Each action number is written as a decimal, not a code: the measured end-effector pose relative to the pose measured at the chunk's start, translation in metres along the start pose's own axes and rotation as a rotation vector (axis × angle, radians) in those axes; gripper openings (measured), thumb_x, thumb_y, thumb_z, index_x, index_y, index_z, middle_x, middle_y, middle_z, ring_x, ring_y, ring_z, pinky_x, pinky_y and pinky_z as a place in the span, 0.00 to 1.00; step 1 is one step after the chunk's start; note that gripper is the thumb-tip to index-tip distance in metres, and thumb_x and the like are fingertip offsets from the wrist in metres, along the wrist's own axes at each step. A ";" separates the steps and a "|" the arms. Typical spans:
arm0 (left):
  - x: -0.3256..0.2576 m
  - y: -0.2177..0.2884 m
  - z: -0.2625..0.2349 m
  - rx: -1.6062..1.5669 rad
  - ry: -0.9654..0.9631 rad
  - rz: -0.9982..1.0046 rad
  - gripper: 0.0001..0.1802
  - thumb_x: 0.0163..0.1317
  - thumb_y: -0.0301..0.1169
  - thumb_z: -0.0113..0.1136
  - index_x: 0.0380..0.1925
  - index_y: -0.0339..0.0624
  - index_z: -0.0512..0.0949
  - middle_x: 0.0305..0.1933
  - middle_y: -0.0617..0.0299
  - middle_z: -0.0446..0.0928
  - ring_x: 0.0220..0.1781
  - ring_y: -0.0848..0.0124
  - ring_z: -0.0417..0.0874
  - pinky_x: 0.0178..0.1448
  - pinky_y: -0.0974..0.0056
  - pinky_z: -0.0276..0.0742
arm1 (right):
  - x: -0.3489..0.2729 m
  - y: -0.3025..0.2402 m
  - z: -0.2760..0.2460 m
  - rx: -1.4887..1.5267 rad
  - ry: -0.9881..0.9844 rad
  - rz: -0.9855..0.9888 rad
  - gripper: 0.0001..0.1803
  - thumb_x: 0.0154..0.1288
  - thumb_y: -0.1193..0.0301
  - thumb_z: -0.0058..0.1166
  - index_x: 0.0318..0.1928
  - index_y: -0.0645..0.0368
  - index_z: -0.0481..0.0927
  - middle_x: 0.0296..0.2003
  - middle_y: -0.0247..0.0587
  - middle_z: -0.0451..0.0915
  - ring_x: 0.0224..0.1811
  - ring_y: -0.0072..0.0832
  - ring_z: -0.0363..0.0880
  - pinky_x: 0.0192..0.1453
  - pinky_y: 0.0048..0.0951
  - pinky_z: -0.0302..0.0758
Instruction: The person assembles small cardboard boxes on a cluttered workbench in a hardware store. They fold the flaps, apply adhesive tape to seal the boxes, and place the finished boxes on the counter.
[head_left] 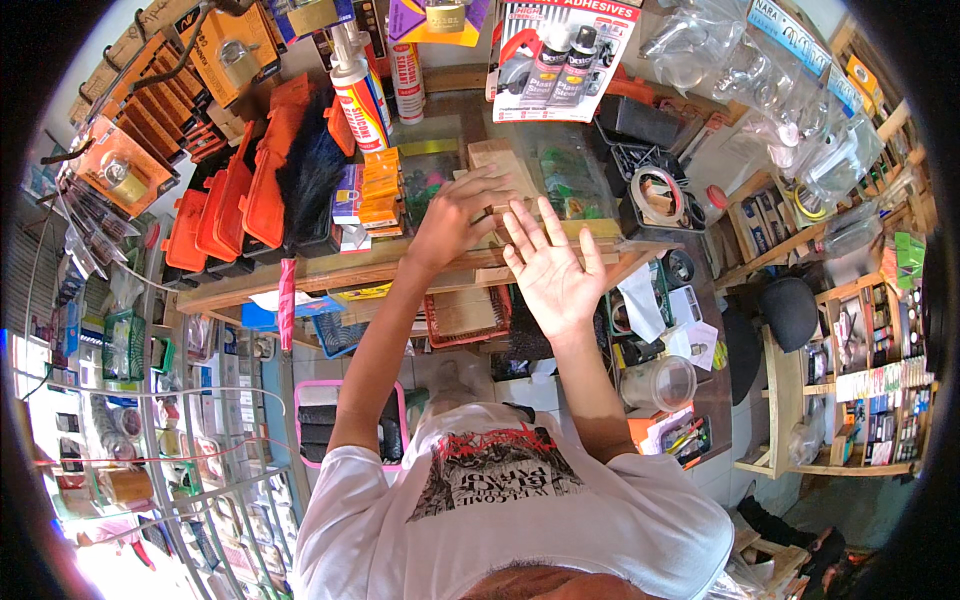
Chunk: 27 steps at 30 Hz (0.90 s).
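Observation:
My left hand (462, 218) is over the counter, back upward, with its fingers stretched out to the right. A dark band shows on one of its fingers. Just right of it, my right hand (555, 272) is turned palm up with its fingers spread and nothing in it. The fingertips of the two hands come close together; I cannot tell whether they touch. Beneath them is a wooden counter (440, 262) with a glass top, and a piece of tan cardboard or wood (492, 155) lies just beyond. Left of my left hand stands a stack of small orange boxes (381, 195).
Orange cases (265, 190) line the counter's left, near a sealant tube (357, 90). A blister pack of adhesive bottles (562, 62) hangs ahead. A tape roll (657, 194) is at right. Below are a red basket (468, 338) and a clear tub (655, 384); wire racks (180, 420) stand left.

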<state>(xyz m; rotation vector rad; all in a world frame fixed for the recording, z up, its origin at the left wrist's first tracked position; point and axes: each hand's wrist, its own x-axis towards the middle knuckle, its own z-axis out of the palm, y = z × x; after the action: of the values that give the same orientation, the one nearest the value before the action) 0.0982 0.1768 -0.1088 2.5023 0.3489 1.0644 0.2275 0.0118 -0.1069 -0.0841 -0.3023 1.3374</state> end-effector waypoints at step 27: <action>-0.001 -0.006 0.007 -0.016 0.020 0.038 0.19 0.61 0.32 0.72 0.53 0.47 0.87 0.66 0.57 0.81 0.77 0.53 0.73 0.80 0.42 0.63 | -0.018 0.008 -0.034 0.049 0.042 0.054 0.32 0.82 0.55 0.42 0.78 0.58 0.62 0.79 0.51 0.61 0.79 0.46 0.62 0.73 0.49 0.70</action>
<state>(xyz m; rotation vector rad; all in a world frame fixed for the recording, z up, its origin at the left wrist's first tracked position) 0.1019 0.1800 -0.1166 2.4949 0.2985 1.1034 0.2255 -0.0003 -0.1447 -0.0801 -0.2329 1.3936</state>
